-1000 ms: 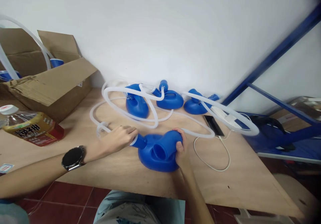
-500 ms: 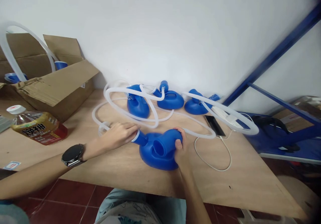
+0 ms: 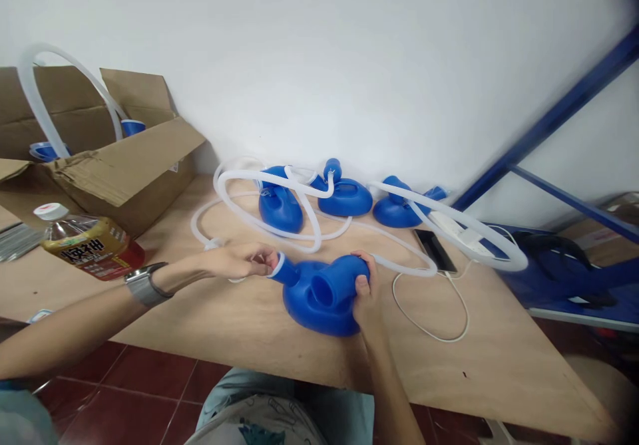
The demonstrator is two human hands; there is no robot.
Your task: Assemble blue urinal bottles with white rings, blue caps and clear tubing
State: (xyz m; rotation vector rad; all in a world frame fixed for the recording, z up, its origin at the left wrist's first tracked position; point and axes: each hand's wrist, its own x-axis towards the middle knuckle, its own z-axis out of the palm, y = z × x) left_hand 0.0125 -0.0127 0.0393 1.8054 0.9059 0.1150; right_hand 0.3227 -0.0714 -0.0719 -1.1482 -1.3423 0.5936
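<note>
A blue plastic vessel (image 3: 319, 298) with a wide round mouth and a narrow side spout lies on the wooden table (image 3: 279, 338) in front of me. My right hand (image 3: 366, 292) is wrapped round its wide neck on the right. My left hand (image 3: 244, 260), with a watch on the wrist, pinches the end of a white flexible hose (image 3: 273, 269) against the narrow spout. The hose curls away over the table behind.
Three more blue vessels (image 3: 344, 195) with white hoses (image 3: 469, 235) lie by the wall. An open cardboard box (image 3: 100, 165) with further hose stands at left, an amber drink bottle (image 3: 90, 245) before it. A phone (image 3: 434, 249) with a white cable lies at right, near a blue metal frame (image 3: 549, 119).
My left wrist has rolled, turning the watch face away, with the fingers still pinched at the spout. The view has shifted slightly left. My right hand keeps its grip.
</note>
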